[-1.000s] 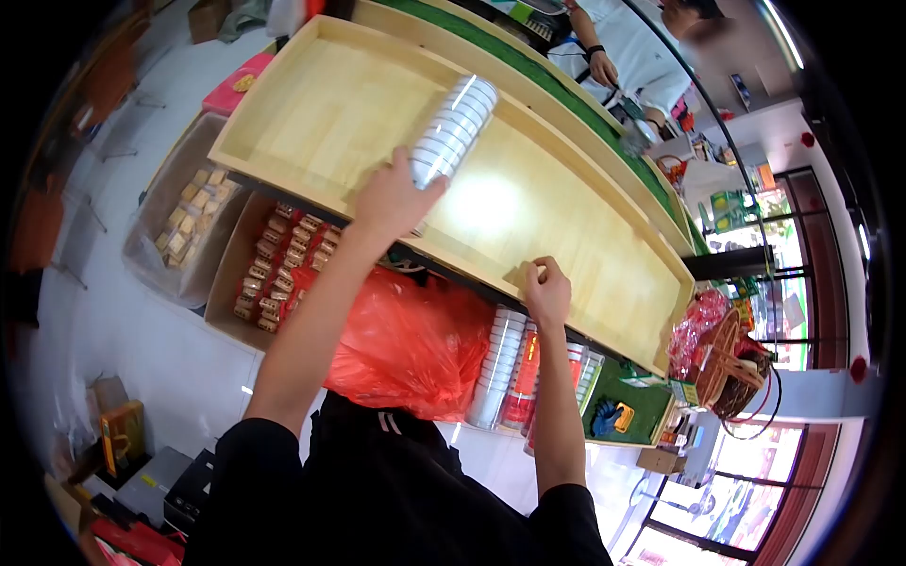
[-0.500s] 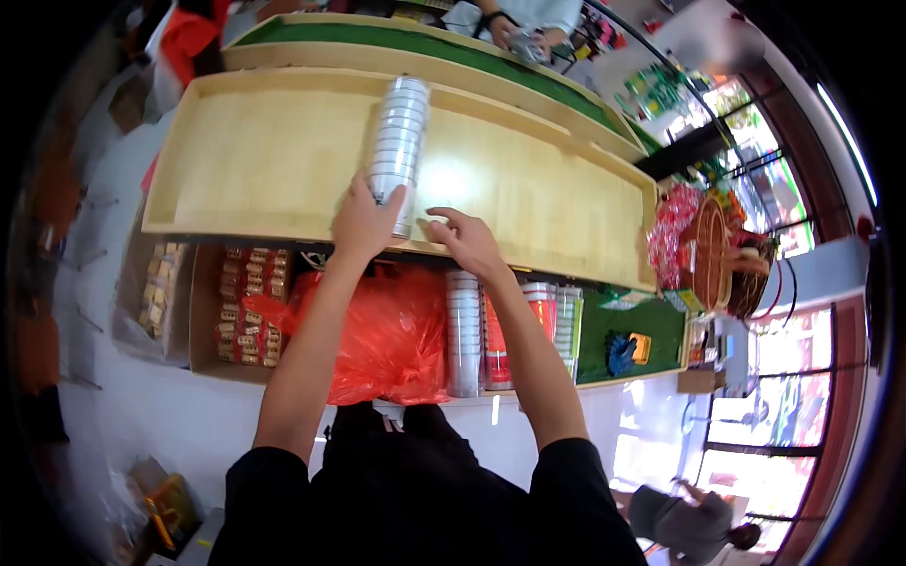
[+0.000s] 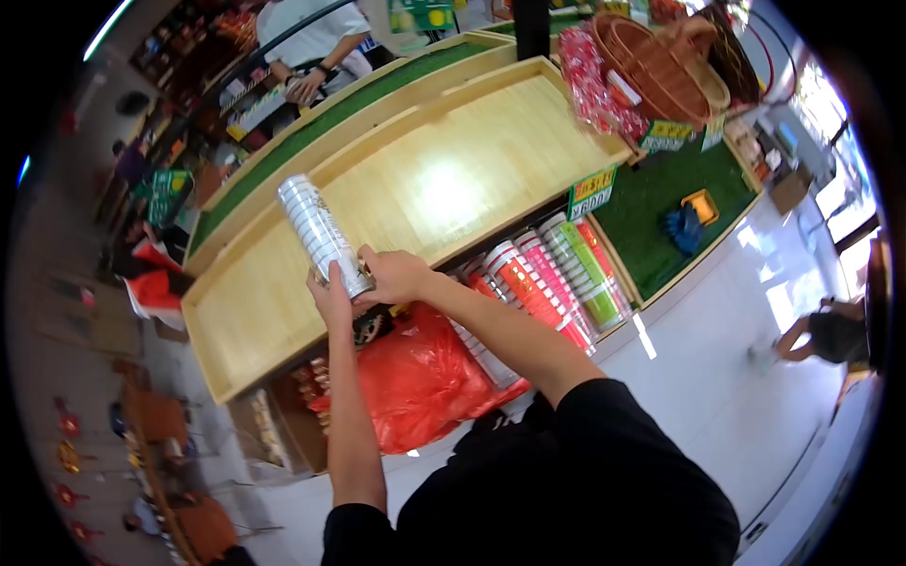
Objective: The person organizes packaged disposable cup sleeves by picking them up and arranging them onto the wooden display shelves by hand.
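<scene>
A clear tube of stacked white, silvery-lidded pieces (image 3: 317,229) slants over the pale wooden tray (image 3: 472,156), towards its left part. My left hand (image 3: 332,294) is wrapped round the tube's lower end from the left. From the right, my right hand (image 3: 392,276) grips the same end, fingers closed at its base. Both hands are by the tray's near edge. Just below them lies a red plastic bag (image 3: 415,382), and right of it are tubes with orange, pink and green wrapping (image 3: 585,269).
Wicker baskets (image 3: 651,71) stand at the tray's far right end. A green-lined shelf (image 3: 651,245) holds a blue item (image 3: 683,230) and a yellow one. A co-worker (image 3: 316,47) is behind the far green-lined trough. Boxes (image 3: 297,420) sit below the tray's left end.
The view has turned. My right hand, empty and apart from the tube a second ago, has come to the tube's lower end and closed on it. My left hand still holds the tube.
</scene>
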`<state>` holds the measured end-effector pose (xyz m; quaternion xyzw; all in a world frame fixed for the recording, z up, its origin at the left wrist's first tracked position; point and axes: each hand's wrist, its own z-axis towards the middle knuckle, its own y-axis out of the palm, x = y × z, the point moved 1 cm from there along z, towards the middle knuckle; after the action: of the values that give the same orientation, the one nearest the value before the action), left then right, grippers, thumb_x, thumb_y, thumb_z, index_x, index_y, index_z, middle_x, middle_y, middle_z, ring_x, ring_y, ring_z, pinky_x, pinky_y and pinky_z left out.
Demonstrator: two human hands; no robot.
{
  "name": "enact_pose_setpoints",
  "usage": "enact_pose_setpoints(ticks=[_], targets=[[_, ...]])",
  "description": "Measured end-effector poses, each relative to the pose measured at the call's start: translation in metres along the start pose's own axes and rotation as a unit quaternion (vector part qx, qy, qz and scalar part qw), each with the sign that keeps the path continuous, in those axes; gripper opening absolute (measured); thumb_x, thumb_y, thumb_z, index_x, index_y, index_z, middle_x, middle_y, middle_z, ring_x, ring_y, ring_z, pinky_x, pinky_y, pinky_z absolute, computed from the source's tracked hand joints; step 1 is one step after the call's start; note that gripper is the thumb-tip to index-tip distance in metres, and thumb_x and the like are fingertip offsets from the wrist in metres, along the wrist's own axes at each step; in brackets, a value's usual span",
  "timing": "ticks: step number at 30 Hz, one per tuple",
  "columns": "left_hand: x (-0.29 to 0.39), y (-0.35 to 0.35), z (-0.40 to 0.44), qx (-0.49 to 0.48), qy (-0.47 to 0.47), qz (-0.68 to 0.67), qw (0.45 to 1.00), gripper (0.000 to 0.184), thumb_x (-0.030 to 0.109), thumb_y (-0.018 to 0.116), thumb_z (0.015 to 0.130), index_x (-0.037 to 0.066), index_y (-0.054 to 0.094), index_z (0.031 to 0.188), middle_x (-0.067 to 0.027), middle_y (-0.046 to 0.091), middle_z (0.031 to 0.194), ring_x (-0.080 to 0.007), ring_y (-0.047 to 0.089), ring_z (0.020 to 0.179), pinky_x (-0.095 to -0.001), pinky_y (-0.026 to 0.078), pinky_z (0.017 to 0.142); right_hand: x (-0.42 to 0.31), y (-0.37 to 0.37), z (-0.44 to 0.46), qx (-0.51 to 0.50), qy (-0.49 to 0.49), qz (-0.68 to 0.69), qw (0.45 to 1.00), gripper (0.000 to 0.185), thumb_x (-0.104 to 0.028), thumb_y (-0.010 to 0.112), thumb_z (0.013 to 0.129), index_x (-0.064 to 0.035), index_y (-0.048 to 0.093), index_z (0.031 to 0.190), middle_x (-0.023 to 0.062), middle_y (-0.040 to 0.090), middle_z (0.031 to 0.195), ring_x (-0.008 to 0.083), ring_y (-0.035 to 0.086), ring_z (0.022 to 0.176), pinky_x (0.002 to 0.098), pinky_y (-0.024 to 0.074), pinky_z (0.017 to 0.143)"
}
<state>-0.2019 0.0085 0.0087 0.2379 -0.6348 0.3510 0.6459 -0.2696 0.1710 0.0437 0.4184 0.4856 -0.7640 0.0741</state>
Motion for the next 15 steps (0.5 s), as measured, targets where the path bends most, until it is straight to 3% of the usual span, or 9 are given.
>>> enact_pose_setpoints(ticks=[4, 9, 11, 13, 15], targets=[[0.052, 0.014, -0.042, -0.006, 0.006, -0.026, 1.0, 0.069, 0.023, 0.056, 0.097, -0.005, 0.017, 0.146, -0.0254, 0.04, 0.14, -0.0302, 0.051, 0.121, -0.0381, 0.045, 0.098, 0.0, 0.0, -0.02, 0.089, -0.043, 0.191, 0.977, 0.083, -0.039, 0.076, 0.075, 0.0029, 0.036, 0.135, 0.0285, 0.063, 0.106, 0.0413, 0.062, 0.1, 0.0443, 0.0498, 0.087], [0.047, 0.013, -0.107, -0.046, 0.069, -0.095, 0.992, 0.067, 0.018, 0.053, 0.096, -0.005, 0.017, 0.147, -0.0231, 0.033, 0.147, -0.0307, 0.039, 0.133, -0.0404, 0.034, 0.108, -0.014, -0.005, -0.101, 0.092, -0.051, 0.301, 0.948, 0.097, -0.031, 0.078, 0.073, 0.0041, 0.023, 0.144, 0.0305, 0.039, 0.139, 0.041, 0.045, 0.127, 0.0421, 0.0378, 0.107], [0.052, 0.019, -0.16, -0.057, 0.095, -0.08, 0.991, 0.073, 0.021, 0.057, 0.093, -0.005, 0.017, 0.147, -0.023, 0.029, 0.149, -0.0328, 0.033, 0.137, -0.043, 0.028, 0.112, -0.015, -0.012, -0.15, 0.056, -0.047, 0.323, 0.944, 0.101, -0.03, 0.078, 0.074, 0.0037, 0.017, 0.147, 0.029, 0.034, 0.143, 0.0385, 0.041, 0.132, 0.0412, 0.0347, 0.111], [0.038, 0.018, -0.214, -0.081, 0.137, -0.018, 0.987, 0.082, 0.03, 0.063, 0.088, -0.005, 0.018, 0.147, -0.0235, 0.027, 0.15, -0.0347, 0.03, 0.139, -0.0451, 0.026, 0.113, -0.007, -0.012, -0.194, 0.007, -0.04, 0.462, 0.886, 0.103, -0.031, 0.077, 0.077, 0.0027, 0.011, 0.149, 0.029, 0.032, 0.145, 0.0374, 0.04, 0.134, 0.0408, 0.0351, 0.111], [0.023, 0.024, -0.266, -0.104, 0.164, 0.06, 0.979, 0.092, 0.038, 0.07, 0.082, -0.004, 0.02, 0.146, -0.0232, 0.03, 0.148, -0.0351, 0.031, 0.138, -0.0455, 0.027, 0.112, 0.003, -0.017, -0.239, -0.049, 0.023, 0.472, 0.88, 0.103, -0.039, 0.073, 0.082, 0.0036, 0.007, 0.149, 0.0297, 0.037, 0.142, 0.0366, 0.043, 0.132, 0.0387, 0.0364, 0.109]])
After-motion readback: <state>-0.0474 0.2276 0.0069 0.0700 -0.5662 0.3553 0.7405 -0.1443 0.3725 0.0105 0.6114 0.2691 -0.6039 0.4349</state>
